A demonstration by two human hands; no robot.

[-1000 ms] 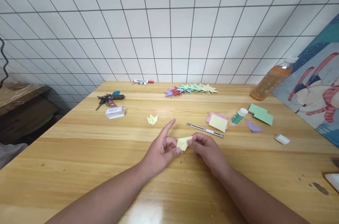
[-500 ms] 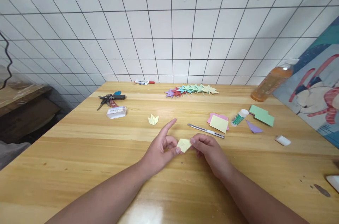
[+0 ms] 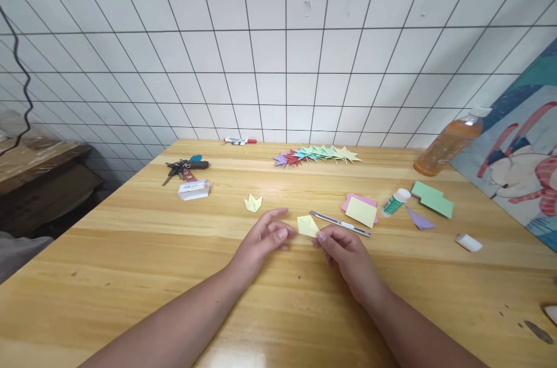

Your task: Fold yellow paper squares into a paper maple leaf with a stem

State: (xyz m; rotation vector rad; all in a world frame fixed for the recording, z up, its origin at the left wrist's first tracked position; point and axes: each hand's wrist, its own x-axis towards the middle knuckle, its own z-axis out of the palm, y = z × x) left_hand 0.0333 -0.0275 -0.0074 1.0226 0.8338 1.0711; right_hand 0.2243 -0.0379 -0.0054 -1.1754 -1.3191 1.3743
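Observation:
A small folded piece of pale yellow paper (image 3: 307,226) is pinched at its right corner between the thumb and fingers of my right hand (image 3: 343,247). Just left of the paper, my left hand (image 3: 266,238) has its fingers curved and apart, with nothing visible in them; its fingertips are close to the paper's left edge. A finished-looking yellow folded piece (image 3: 253,203) with pointed tips lies on the table beyond my left hand. Behind my right hand lies a slim utility knife (image 3: 339,223), partly overlapped in view by the held paper.
Yellow and pink paper sheets (image 3: 362,211), a glue stick (image 3: 395,202), green sheets (image 3: 436,202), a purple folded piece (image 3: 419,219) and an eraser (image 3: 469,242) lie right. Toward the wall are a coloured origami chain (image 3: 317,154), a marker (image 3: 240,141), keys (image 3: 187,165), a small box (image 3: 194,190) and a bottle (image 3: 450,141).
My left hand has let go of the folded yellow paper and drawn slightly left, its index finger lowered. The paper now stays in my right hand alone. The camera view has tilted slightly up.

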